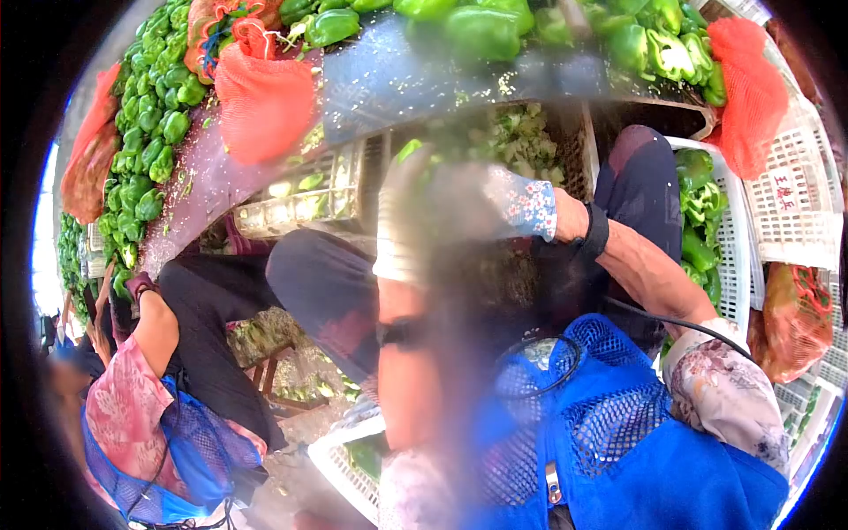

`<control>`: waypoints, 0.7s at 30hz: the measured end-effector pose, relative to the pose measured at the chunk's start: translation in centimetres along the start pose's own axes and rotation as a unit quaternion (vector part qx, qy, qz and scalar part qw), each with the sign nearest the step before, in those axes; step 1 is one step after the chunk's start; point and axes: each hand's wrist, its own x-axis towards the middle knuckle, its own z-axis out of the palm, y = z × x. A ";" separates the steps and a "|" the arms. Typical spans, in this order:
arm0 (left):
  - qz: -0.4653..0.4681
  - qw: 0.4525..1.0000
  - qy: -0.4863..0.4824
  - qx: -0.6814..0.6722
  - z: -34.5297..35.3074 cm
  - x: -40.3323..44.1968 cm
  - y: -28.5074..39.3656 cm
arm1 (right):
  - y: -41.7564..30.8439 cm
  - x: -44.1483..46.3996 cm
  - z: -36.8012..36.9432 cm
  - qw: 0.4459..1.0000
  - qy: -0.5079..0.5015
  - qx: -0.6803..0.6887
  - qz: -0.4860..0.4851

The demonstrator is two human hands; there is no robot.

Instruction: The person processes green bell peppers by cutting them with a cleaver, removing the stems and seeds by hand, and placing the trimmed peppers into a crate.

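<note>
My left hand (402, 208), in a pale ribbed glove, reaches forward in the middle of the head view. A green piece of pepper (409, 150) shows just beyond it; I cannot tell whether they touch. Close beside it is my right hand (517, 201), gloved with a flowered cuff. A dark smear over the lens hides the fingers of both hands and anything between them. Beneath and beyond the hands stands a crate (579, 159) with pale green pepper scraps (526, 141) in it. Whole green peppers (481, 34) lie on the dark work surface (371, 97) ahead.
A white basket (735, 238) of peppers stands by my right knee. Another white crate (340, 190) sits under the table. Red mesh bags (265, 97) lie at both sides. To the left, a co-worker in a pink sleeve (132, 380) sits beside a long pepper heap (146, 115).
</note>
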 end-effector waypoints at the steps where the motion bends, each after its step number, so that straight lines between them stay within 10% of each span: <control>1: 0.024 0.999 -0.004 0.049 -0.2 -0.2 -0.1 | -0.3 0.0 -0.2 1.000 -0.001 0.023 0.010; 13: -0.090 0.951 0.077 -0.286 0.0 0.1 1.0 | -2.2 -0.4 -3.0 0.980 0.113 0.124 0.110; 21: -0.055 0.981 0.089 -0.161 2.2 -1.3 1.9 | -2.7 -0.1 -1.4 0.992 0.053 0.042 0.108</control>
